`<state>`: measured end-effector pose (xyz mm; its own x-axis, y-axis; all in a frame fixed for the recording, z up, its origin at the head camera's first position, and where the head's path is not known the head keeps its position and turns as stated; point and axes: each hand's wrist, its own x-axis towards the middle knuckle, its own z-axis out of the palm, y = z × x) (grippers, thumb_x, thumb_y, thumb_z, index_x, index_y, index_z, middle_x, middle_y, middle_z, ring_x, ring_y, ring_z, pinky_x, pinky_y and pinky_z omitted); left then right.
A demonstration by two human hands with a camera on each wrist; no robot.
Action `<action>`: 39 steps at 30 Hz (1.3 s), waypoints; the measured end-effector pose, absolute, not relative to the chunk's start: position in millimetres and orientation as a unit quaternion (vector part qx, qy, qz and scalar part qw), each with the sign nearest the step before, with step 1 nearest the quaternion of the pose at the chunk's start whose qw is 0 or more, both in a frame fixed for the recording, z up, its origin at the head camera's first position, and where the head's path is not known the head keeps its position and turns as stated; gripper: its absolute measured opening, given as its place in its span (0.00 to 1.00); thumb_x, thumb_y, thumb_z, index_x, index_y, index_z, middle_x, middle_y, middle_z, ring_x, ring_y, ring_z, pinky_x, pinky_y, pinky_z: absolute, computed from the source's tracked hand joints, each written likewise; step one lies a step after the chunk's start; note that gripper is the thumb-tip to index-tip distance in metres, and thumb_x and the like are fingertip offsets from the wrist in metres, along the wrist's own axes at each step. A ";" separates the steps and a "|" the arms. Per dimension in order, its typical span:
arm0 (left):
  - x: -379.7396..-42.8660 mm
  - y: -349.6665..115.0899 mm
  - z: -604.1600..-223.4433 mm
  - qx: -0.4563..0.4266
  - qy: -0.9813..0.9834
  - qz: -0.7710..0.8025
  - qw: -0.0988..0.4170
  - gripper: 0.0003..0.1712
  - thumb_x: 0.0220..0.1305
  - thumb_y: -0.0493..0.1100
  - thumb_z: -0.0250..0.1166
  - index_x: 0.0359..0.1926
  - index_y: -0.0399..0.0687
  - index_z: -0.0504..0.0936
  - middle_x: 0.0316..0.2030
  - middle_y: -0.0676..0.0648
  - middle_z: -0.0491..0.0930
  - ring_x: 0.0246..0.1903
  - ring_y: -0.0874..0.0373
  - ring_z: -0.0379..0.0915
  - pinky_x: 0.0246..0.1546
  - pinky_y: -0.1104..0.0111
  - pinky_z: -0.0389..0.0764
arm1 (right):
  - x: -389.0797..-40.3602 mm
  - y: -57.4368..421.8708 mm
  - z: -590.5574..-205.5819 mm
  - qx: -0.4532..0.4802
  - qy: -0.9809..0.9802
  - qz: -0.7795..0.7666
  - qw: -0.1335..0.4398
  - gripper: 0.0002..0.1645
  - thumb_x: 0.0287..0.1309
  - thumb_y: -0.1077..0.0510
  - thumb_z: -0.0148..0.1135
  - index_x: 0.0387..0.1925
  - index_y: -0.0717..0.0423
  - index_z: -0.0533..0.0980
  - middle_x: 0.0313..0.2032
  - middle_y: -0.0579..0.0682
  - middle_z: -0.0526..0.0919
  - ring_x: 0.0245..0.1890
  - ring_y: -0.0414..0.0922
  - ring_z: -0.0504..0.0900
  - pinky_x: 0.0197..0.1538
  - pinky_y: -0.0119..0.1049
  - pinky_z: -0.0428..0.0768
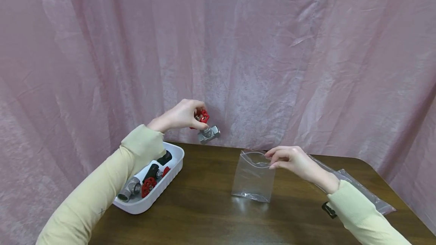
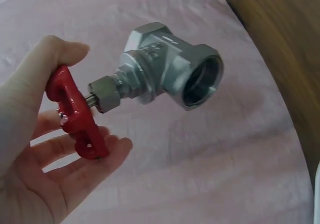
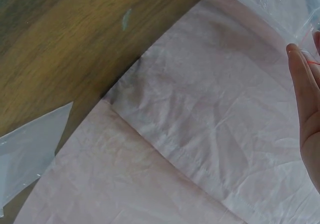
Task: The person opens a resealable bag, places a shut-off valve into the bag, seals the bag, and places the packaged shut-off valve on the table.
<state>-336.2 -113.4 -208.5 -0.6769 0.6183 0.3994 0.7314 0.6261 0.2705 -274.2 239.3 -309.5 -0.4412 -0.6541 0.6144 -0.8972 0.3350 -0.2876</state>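
My left hand [image 1: 185, 115] grips a metal gate valve [image 2: 170, 68] by its red handwheel [image 2: 75, 114], thumb on one side and fingers on the other. The valve is held in the air above the back of the table, its silver body tilted away from the palm. To the right, a clear zip bag [image 1: 253, 180] hangs upright with its mouth parted. My right hand [image 1: 294, 162] pinches the bag's upper right edge between thumb and fingers. In the right wrist view only part of that hand [image 3: 307, 103] and a corner of the bag show.
A white plastic tub [image 1: 175, 169] at the left holds more valves, with red handwheels [image 1: 148, 187] and black parts. Other clear bags [image 1: 368, 192] lie at the table's right, partly behind the right forearm. A pink curtain [image 1: 238, 56] hangs behind the brown wooden table [image 1: 201, 207].
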 end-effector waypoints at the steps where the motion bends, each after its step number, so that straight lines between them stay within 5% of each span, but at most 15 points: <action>1: -335.5 -110.4 -207.1 -0.378 -0.889 -0.217 0.139 0.15 0.40 0.45 0.72 0.28 0.47 0.75 0.21 0.53 0.73 0.22 0.61 0.67 0.22 0.69 0.69 | -274.1 238.6 -309.1 0.488 -0.794 0.304 0.198 0.12 0.37 0.68 0.70 0.24 0.49 0.79 0.36 0.51 0.81 0.36 0.45 0.79 0.38 0.23 0.71; 19: -320.0 -63.3 -195.2 -0.417 -0.837 -0.298 0.191 0.19 0.40 0.46 0.74 0.34 0.48 0.77 0.26 0.54 0.74 0.24 0.62 0.69 0.26 0.70 0.71 | -260.7 219.1 -293.2 0.490 -0.788 0.325 0.182 0.12 0.33 0.76 0.69 0.21 0.59 0.78 0.34 0.60 0.80 0.31 0.55 0.79 0.32 0.34 0.76; 29: -318.8 -44.1 -207.9 -0.431 -0.803 -0.359 0.200 0.20 0.41 0.46 0.74 0.37 0.48 0.77 0.31 0.56 0.75 0.30 0.64 0.72 0.27 0.70 0.73 | -277.9 226.2 -304.1 0.502 -0.788 0.308 0.179 0.10 0.39 0.66 0.70 0.23 0.49 0.79 0.36 0.53 0.81 0.36 0.48 0.79 0.38 0.27 0.74; 39: -314.3 -37.6 -225.6 -0.443 -0.796 -0.371 0.182 0.21 0.42 0.44 0.74 0.39 0.46 0.77 0.31 0.55 0.75 0.30 0.63 0.71 0.27 0.70 0.73 | -278.1 224.5 -300.7 0.505 -0.784 0.322 0.161 0.09 0.41 0.66 0.69 0.25 0.49 0.79 0.37 0.53 0.81 0.37 0.48 0.79 0.38 0.27 0.74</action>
